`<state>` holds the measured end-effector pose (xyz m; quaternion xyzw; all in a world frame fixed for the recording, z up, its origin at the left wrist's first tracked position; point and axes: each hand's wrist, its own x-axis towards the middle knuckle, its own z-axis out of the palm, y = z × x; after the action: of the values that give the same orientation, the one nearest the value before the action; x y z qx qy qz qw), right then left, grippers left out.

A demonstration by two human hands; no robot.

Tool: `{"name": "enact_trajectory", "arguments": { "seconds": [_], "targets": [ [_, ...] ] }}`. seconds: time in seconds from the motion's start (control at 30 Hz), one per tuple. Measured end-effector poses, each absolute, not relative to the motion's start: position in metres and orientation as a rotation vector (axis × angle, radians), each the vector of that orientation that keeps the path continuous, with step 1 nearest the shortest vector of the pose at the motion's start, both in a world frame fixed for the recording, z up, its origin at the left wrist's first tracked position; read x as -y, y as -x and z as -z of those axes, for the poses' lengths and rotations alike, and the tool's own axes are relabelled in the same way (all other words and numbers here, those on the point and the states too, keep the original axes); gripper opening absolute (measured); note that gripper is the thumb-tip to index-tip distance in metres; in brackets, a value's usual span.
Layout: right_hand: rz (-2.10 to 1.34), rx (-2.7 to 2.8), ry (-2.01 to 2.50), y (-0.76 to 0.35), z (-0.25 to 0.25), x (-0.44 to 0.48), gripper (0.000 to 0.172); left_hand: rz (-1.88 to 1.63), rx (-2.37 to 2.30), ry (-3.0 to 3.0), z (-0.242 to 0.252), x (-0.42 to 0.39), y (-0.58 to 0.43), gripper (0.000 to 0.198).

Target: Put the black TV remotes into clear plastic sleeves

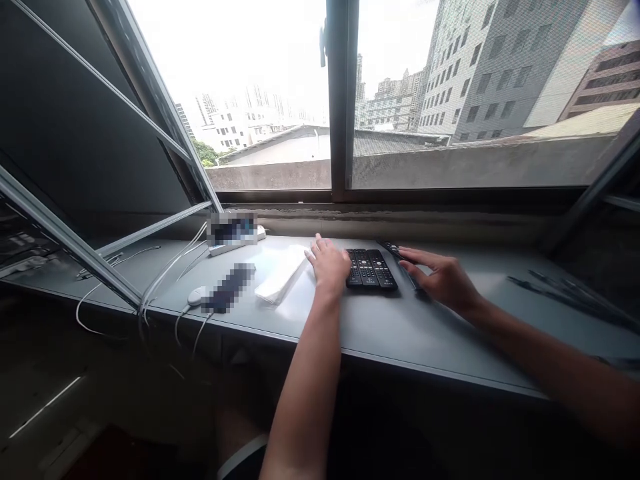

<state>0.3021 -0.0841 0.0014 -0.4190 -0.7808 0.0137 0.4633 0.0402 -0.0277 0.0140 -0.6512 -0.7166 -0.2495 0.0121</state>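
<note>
Several black remote controls [371, 272] lie side by side on the grey desk [400, 327], their button faces up. At the left edge of this row rests my left hand [327, 263], its fingers spread and its thumb against or just over the nearest remote. To the right, my right hand [440, 277] pinches another black remote control [391, 249] between thumb and fingers. That remote is tilted on its side, a little apart from the row, and partly hidden by the fingers. Left of my left hand lies a white plastic sleeve or packet [280, 277].
A white power strip [237, 244] and a round white charger [196, 296] with cables occupy the left side, near blurred-out devices. Thin dark rods or cables [565, 293] lie at right. A metal frame [150, 233] slants across the left; a window [340, 100] stands behind.
</note>
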Motion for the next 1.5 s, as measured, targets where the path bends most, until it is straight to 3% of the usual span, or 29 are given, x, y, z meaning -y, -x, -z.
{"name": "enact_trajectory", "arguments": {
  "seconds": [0.37, 0.9, 1.23, 1.5],
  "targets": [
    [-0.016, 1.959, 1.089, -0.3, -0.002, 0.086, 0.035, 0.386, 2.626, 1.756, -0.013, 0.023, -0.027, 0.072],
    [-0.109, 2.115, 1.045, -0.303, 0.003, 0.078, 0.028, 1.251, 1.842, 2.02, -0.041, 0.043, -0.045, 0.078],
    [-0.127, 2.148, 1.073, -0.306, 0.01, 0.073, 0.022, 0.665, 2.186, 2.077, -0.007, 0.027, -0.034, 0.035],
    [-0.124, 2.163, 1.085, -0.305, 0.009, 0.075, 0.023, 0.456, 2.306, 2.136, -0.014, 0.025, -0.027, 0.029]
  ]
}}
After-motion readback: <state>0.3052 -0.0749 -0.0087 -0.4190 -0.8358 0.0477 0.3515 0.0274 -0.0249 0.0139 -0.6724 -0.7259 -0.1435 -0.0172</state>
